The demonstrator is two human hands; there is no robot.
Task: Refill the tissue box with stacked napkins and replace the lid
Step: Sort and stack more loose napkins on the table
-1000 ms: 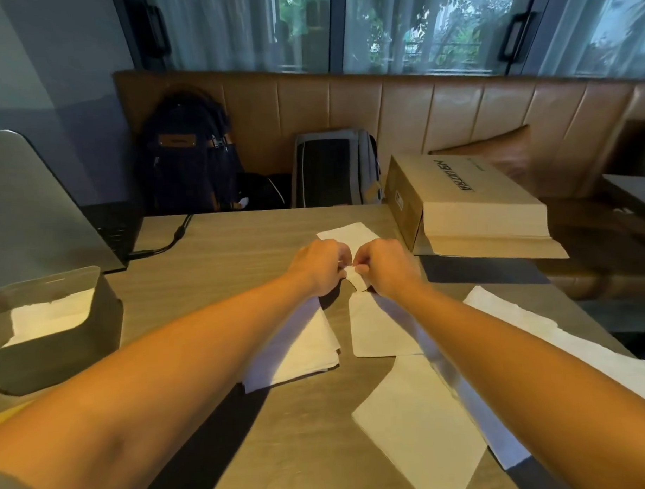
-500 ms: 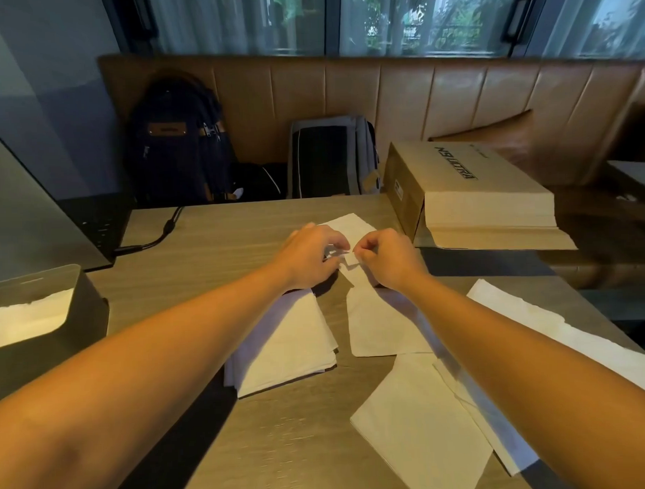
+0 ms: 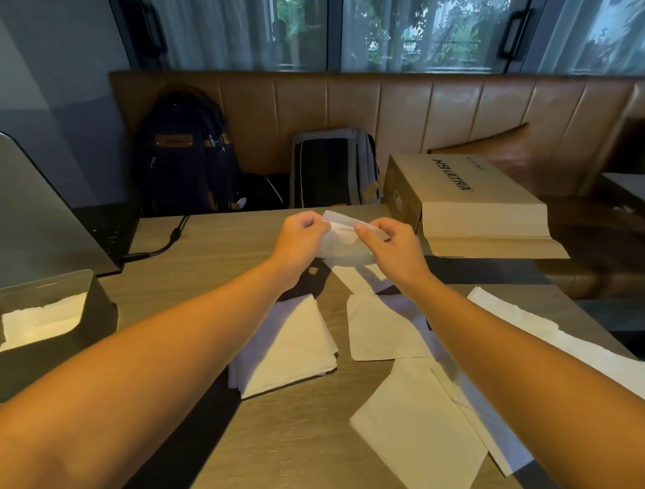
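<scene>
Left hand (image 3: 299, 241) and right hand (image 3: 387, 246) each pinch the napkin (image 3: 344, 244) by its top edge, held above the table (image 3: 237, 249). I'd pull evenly, fold square, then carry it left to the tissue box (image 3: 95, 325).

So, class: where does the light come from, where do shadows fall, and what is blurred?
Head view: daylight comes through the windows behind the bench; the forearms shadow the table and napkin stack; the lifted napkin looks motion-blurred.
</scene>
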